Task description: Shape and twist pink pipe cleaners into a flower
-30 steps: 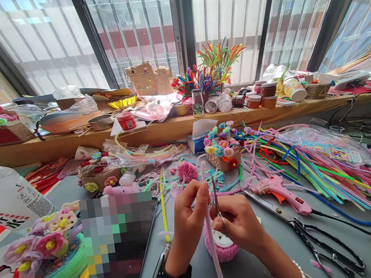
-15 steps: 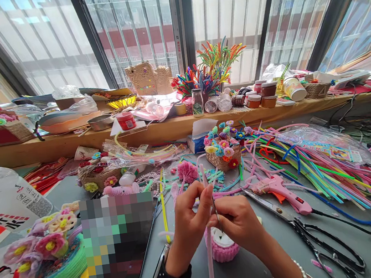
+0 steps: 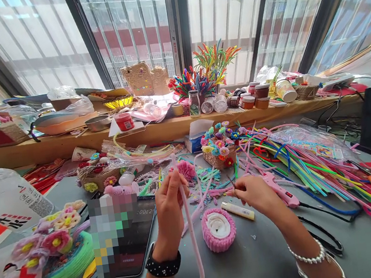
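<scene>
My left hand [image 3: 170,201] is closed around a pale pink pipe cleaner [image 3: 193,243], whose long lower end bends down toward the near edge of the view. To the right, my right hand [image 3: 251,194] pinches a slim dark metal tool [image 3: 232,181]; its exact kind is too small to tell. Between the hands, a round pink fuzzy pot [image 3: 211,241] with a white inside sits on the grey table. Close to my right fingers lies a pale yellow-and-white lighter-like stick [image 3: 239,210]. A pink glue gun [image 3: 280,190] is partly behind my right hand.
Large scissors with black handles [image 3: 328,234] lie partly hidden by my right forearm. Loose coloured pipe cleaners [image 3: 315,180] spread across the right. A phone [image 3: 132,252], flower basket [image 3: 220,157] and green flowered piece [image 3: 74,260] stand around the workspace. Jars line the sill.
My hands have moved apart: the right went rightward with the metal tool, the left slightly left and up with the pipe cleaner. The pink pot and the stick beside it are now uncovered.
</scene>
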Action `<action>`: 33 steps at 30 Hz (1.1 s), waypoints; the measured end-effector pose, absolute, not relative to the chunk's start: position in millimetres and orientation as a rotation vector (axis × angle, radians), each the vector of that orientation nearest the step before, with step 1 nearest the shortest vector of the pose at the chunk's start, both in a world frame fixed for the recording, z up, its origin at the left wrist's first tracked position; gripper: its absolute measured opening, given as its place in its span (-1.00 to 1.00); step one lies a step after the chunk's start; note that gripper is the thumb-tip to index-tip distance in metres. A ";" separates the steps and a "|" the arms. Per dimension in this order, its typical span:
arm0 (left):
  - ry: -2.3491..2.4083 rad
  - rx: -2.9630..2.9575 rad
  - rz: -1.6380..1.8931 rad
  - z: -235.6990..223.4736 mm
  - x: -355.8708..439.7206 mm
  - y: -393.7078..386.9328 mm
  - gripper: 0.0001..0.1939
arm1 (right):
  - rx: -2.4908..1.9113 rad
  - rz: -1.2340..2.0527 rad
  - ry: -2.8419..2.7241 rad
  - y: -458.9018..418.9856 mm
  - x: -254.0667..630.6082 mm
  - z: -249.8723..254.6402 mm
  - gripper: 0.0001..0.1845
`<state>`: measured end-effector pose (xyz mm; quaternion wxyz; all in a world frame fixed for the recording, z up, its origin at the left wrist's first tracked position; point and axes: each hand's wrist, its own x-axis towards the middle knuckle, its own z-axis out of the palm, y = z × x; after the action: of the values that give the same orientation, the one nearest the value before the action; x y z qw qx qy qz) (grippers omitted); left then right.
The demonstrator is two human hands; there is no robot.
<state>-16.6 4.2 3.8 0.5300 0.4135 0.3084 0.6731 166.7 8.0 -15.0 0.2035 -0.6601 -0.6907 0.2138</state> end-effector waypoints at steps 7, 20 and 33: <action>0.499 0.683 1.544 11.3 -26.2 10.3 -0.72 | -1.948 0.554 -1.925 29.7 158.0 -20.3 -0.71; 0.570 0.546 1.665 6.9 -29.8 16.0 -0.77 | -1.048 1.233 -1.656 22.8 138.8 -13.7 -0.54; 0.668 0.687 1.724 1.6 -21.8 14.0 -0.83 | -0.631 1.811 -1.635 -3.2 144.4 0.4 -0.87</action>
<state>-21.8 14.0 1.6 0.5518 0.2906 0.2823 0.7289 144.4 -3.2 0.4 0.3056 -0.2382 -0.6178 0.6843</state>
